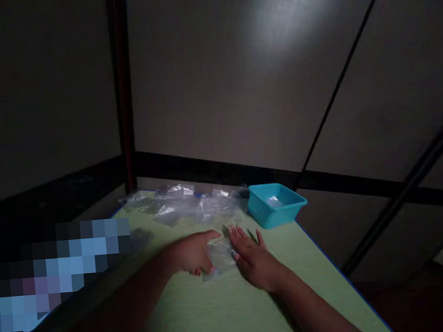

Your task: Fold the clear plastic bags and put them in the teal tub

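Note:
A small clear plastic bag point(221, 257) lies flat on the pale green tabletop point(202, 316) between my hands. My left hand point(193, 252) is at its left edge, fingers curled and closed on the plastic, with one finger reaching along the bag's far side. Stretched out flat, the fingers of my right hand point(254, 258) rest at the right edge of the bag. Whether anything is inside the bag is too dim to tell.
Several clear plastic bags point(209, 208) are spread along the table's far end. A turquoise plastic basket point(275, 218) stands at the far right edge, something clear and shiny inside it. Dark-framed panels point(215, 84) rise behind. A pixelated patch covers the left side.

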Motion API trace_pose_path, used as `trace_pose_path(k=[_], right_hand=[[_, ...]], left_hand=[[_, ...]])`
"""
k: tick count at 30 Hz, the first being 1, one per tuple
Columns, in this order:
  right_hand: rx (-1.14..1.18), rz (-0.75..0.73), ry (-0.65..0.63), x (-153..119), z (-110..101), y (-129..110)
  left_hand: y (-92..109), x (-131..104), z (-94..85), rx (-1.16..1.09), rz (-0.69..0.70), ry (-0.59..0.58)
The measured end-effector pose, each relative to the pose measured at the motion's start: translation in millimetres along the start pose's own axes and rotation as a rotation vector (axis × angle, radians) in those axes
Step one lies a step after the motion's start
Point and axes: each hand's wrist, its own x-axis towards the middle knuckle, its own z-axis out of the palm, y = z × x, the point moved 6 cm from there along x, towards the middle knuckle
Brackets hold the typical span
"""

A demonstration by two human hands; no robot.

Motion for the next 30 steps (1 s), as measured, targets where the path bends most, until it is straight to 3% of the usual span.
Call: trace_pose_path(k=[5,10,13,16,18,20,22,24,26,30], right_hand=[[-0.003,-0.005,-0.027,-3,0,-2],[0.000,-0.009,-0.056,-3,1,-2],[0.005,-0.007,-0.068,-3,0,-3],[0.005,-0.006,-0.070,-3,-1,-5],[-0.010,-0.008,-0.065,-4,-1,-5],[-0.044,-0.021,-0.071,-3,2,-3],[-0.082,-0.035,-0.098,-1,9,-1],[-0.117,-0.027,-0.121,0,16,3],[-0.135,-0.013,-0.130,1,19,6],[-0.135,-0.049,-0.136,0,16,3]], left_hand=[[0,-5,0.0,0.036,-0.024,0.013],[-1,-5,-4.9,0.182,0.065,0.076],[12,-11,-16.2,0.307,0.159,0.276],[35,-29,-26.7,0.462,0.210,0.673],[52,-38,-14.0,0.565,0.312,0.778],[64,-40,12.8,0.642,0.436,0.688],[69,-37,44.6,0.700,0.542,0.483],[66,-33,67.0,0.718,0.553,0.317],[61,-29,74.2,0.726,0.512,0.289],[53,-23,67.1,0.716,0.409,0.395]])
